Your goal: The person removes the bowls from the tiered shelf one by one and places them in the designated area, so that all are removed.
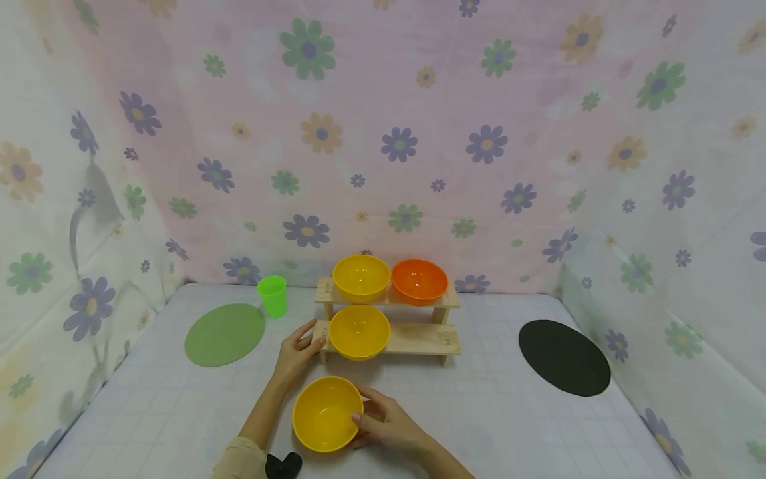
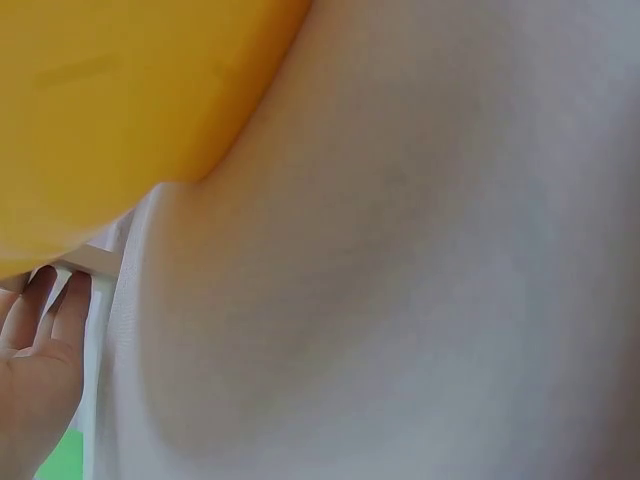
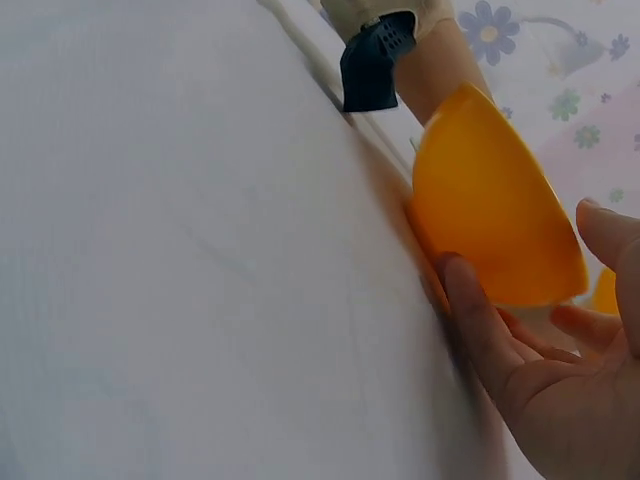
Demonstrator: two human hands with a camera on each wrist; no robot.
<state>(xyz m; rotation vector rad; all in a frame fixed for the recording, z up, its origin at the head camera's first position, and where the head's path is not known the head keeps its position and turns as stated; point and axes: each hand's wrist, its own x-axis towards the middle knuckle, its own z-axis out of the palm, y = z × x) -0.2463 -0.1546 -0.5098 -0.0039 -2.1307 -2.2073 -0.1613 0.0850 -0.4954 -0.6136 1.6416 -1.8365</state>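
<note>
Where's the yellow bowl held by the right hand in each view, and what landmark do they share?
Head: yellow bowl at bottom, left of centre, in the right hand.
Left wrist: yellow bowl, cropped at top left.
Right wrist: yellow bowl, right of centre.
Shared landmark: left arm; the left wrist view shows its left hand.

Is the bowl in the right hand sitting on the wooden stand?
No, the right hand holds that yellow bowl in front of the wooden stand, apart from it.

Three bowls [image 1: 360,331] on the rack [image 1: 419,338], cup [image 1: 274,297] left; fourth bowl [image 1: 324,414] in front, perhaps touching the table [image 1: 485,412].
</note>
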